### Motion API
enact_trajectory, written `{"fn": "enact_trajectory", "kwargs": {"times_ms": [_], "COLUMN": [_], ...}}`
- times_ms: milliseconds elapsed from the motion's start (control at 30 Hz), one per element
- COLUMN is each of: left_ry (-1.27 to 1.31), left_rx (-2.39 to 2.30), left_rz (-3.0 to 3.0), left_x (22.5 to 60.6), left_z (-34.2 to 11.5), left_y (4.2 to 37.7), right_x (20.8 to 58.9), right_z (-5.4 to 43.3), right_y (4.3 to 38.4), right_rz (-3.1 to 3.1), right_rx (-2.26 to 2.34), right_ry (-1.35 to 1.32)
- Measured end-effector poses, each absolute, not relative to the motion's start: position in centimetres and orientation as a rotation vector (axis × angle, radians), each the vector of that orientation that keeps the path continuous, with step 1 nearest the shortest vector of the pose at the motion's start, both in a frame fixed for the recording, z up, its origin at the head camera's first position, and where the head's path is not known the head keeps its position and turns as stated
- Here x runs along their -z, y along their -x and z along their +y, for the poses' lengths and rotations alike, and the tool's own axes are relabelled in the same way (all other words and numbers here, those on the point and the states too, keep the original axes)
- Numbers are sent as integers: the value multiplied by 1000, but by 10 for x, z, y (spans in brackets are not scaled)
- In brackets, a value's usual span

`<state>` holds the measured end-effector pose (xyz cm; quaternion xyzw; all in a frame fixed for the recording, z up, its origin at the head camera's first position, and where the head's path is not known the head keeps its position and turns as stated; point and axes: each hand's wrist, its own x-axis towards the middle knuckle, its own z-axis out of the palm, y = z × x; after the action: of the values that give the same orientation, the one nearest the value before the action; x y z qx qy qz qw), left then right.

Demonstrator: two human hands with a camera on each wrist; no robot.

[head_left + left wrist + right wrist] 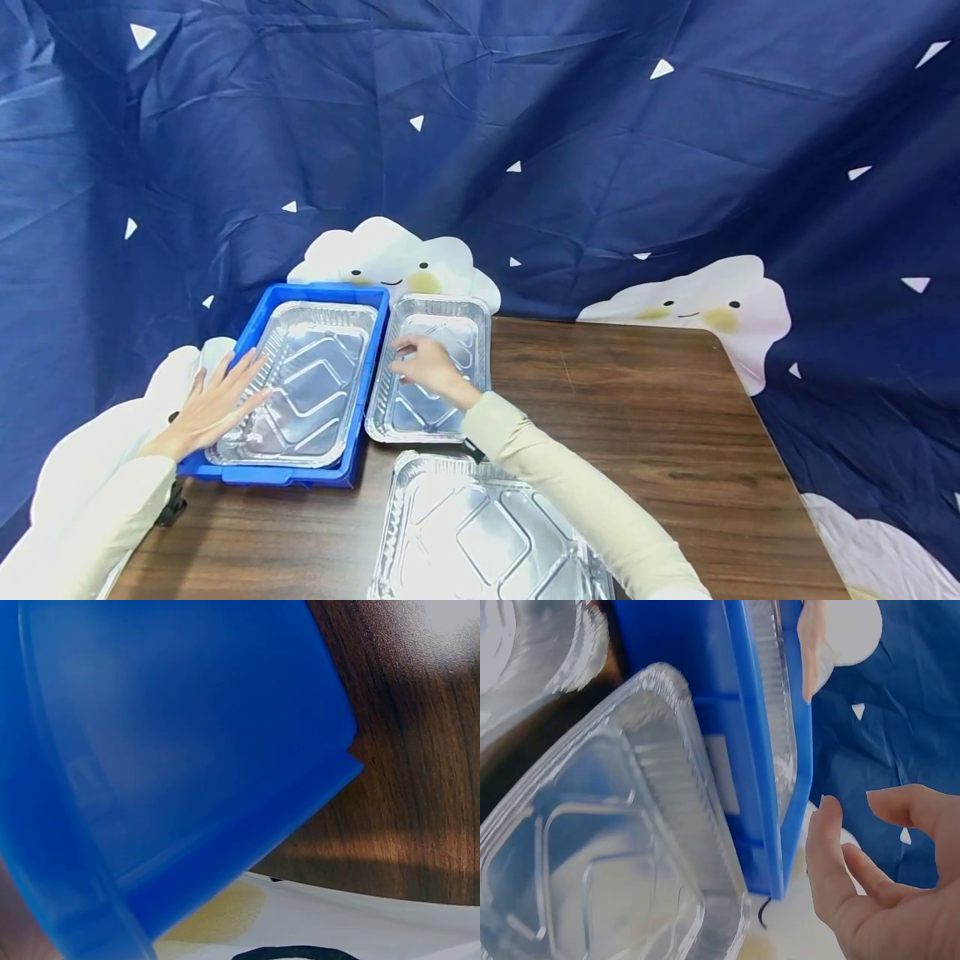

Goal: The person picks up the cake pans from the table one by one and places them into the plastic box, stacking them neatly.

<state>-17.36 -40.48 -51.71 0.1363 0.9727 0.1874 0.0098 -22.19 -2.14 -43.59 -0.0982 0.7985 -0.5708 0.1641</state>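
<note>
On the left of the table a blue plastic bin (255, 475) holds a foil tray (318, 379). My left hand (217, 404) lies spread over the bin's left side, its fingers reaching over the tray's edge; whether it touches is unclear. A second foil tray (431, 429) stands right beside the bin. Above that tray hovers my right hand (429, 367), fingers loosely bent and nothing between them. The right wrist view shows the same hand (885, 870) with thumb and fingertips apart. In the left wrist view, the bin's wall (187, 735) fills most of the picture.
Nearer to me lies another foil tray (487, 537), partly under my right forearm. Brown wooden table (637, 417) extends to the right. A blue curtain (562, 150) with clouds and white triangles hangs behind the table's back edge.
</note>
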Motion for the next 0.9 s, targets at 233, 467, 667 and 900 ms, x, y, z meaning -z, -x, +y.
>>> {"fn": "enact_trajectory", "kwargs": {"times_ms": [233, 467, 667, 900], "left_ry": [-414, -415, -408, -423], "left_rx": [-580, -573, -567, -572], "left_rz": [3031, 3033, 3027, 3044], "left_x": [518, 518, 515, 515], "left_z": [-405, -404, -403, -402], "left_y": [174, 173, 172, 172], "right_x": [443, 454, 468, 485], "right_z": [20, 52, 69, 87], "right_y": [228, 232, 237, 241], "right_rz": [2296, 2341, 2391, 2426], "right_rx": [1658, 1639, 1619, 1604], "right_ry": [266, 197, 116, 56]}}
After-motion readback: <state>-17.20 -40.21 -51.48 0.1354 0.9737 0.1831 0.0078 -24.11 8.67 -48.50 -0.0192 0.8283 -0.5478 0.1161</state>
